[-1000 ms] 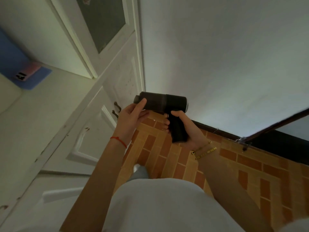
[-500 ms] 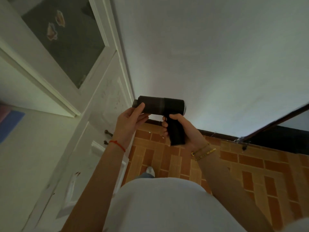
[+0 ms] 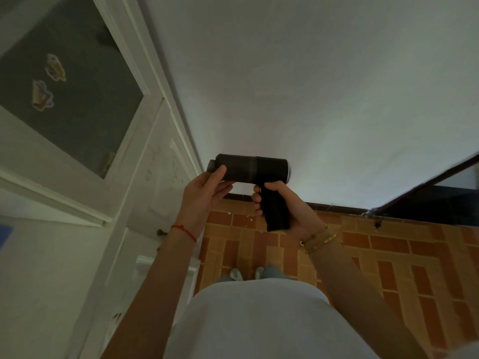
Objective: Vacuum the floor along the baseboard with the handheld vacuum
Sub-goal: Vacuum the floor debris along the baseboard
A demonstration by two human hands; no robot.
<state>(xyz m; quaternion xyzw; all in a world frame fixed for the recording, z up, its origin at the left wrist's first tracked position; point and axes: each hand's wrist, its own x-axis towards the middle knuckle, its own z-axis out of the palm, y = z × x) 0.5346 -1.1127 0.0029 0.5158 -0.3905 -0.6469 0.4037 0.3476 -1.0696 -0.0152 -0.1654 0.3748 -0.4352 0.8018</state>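
A black handheld vacuum [image 3: 252,169] is held at chest height in front of a white wall, its barrel lying level with the nozzle end to the left. My right hand [image 3: 282,203] grips its pistol handle from below. My left hand [image 3: 204,190] holds the barrel's left end, thumb on top and fingers curled underneath. Below the vacuum a dark baseboard [image 3: 334,207] runs along the foot of the wall, where it meets the orange brick-pattern floor [image 3: 388,255].
A white panelled door [image 3: 145,193] with a grey pane and stickers stands at the left, and a second white door lies below it. A dark doorway [image 3: 440,200] opens at the right. My feet [image 3: 246,273] stand on the floor close to the wall.
The view has tilted upward and shifted, so the vacuum sits higher against the wall. Both hands keep the same hold on it.
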